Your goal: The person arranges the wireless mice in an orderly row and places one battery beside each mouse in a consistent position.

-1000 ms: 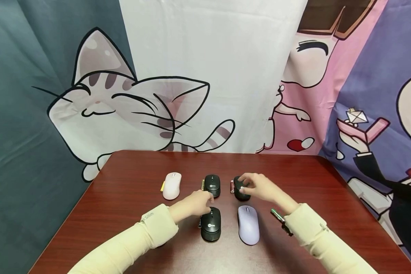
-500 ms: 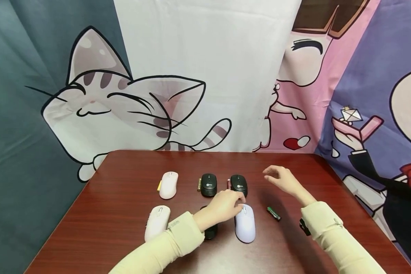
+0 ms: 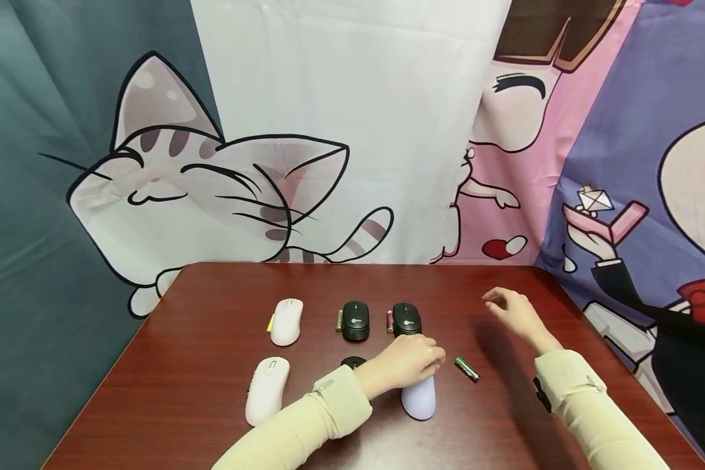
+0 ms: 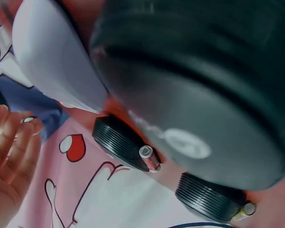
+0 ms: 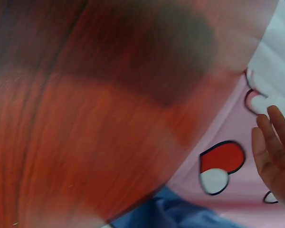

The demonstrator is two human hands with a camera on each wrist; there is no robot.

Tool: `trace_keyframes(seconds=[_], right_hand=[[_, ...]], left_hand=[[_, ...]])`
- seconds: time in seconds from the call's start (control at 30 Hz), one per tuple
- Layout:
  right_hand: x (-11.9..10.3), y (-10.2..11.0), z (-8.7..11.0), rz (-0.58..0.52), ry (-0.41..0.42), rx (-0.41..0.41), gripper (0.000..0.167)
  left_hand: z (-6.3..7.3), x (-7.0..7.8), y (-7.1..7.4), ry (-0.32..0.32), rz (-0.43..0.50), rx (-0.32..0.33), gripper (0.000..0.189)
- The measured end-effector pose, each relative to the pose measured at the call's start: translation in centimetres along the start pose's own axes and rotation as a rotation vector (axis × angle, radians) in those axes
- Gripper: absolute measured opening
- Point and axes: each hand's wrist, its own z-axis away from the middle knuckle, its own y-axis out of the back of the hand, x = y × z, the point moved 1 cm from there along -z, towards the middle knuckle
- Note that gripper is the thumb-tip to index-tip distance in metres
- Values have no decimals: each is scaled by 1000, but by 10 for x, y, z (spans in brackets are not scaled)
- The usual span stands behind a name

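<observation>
In the head view my left hand (image 3: 404, 362) is over the front part of a lavender computer mouse (image 3: 419, 398), partly hiding it. Its fingers are loosely bent and hold nothing; the left wrist view shows this left hand (image 4: 12, 164) with fingers apart from the mice. To the right of the fingertips lies a green battery (image 3: 467, 369). Above the table's right side hovers my right hand (image 3: 518, 316), relaxed, its shadow falling on the wood. In the right wrist view the right hand (image 5: 278, 152) has extended fingers with nothing between them.
Behind the left hand stand two black mice (image 3: 356, 320), each with a battery beside it, and a pinkish-white mouse (image 3: 286, 322) with a yellow battery (image 3: 270, 324). A white mouse (image 3: 267, 390) lies at front left. My left sleeve covers most of another black mouse (image 3: 352, 361).
My left hand has moved right, from between the black mice to above the lavender mouse. The right hand has left the far right black mouse and moved right, uncovering it.
</observation>
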Motion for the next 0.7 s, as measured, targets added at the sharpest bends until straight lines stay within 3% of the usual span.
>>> trace_keyframes(seconds=[0.17,0.27,0.5,0.7], right_hand=[[20,1,3,101,24,-32,13],[32,2,6,153,20,-64,14],[48,1,15,152,-27,-48,14],[54,0,5,189,21,-52,12]], left_hand=[[-20,1,-5,-185,-36,-116,11],[-33,2,-8,-226,-49,-157,12],[-54,8,-24,-208,-113,-199,18],[-66,14,-36,-81,-184,-383,36]])
